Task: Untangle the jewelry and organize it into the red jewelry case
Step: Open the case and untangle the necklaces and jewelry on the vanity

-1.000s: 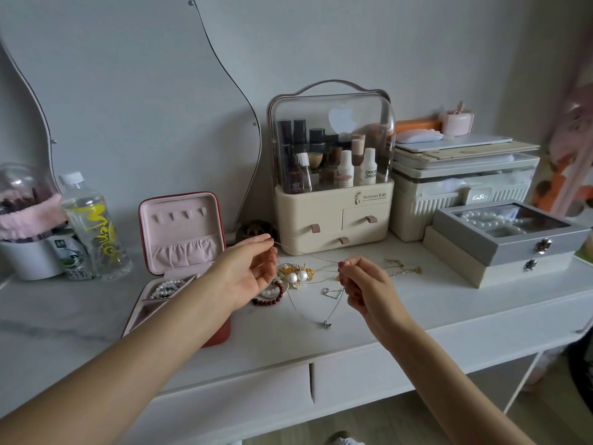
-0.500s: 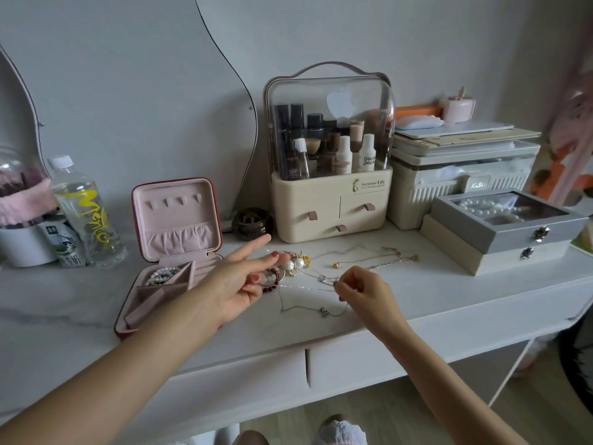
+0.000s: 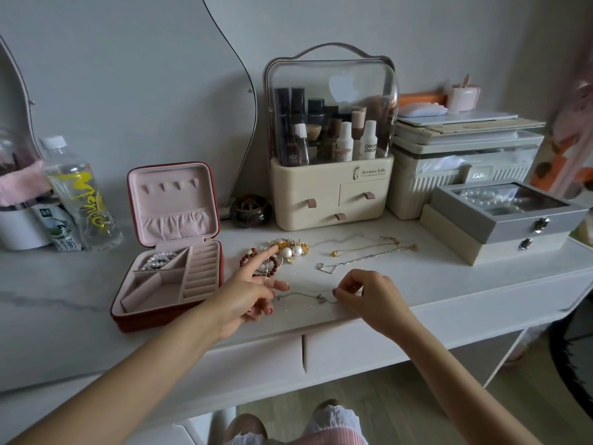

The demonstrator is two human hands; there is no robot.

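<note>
Two hands work one chain [image 3: 301,295]: right hand [image 3: 369,293] pinches it, left hand [image 3: 247,293] spreads open, empty. Draw it slowly, clear of the beads [image 3: 256,261], toward the case [image 3: 167,284].

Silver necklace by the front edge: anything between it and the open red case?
Only the left hand lies on that line, open, fingers spread beside the red jewelry case. The right hand pinches the silver necklace. The case lid is up; the front compartments look empty, with pearls in the back-left one.
</note>
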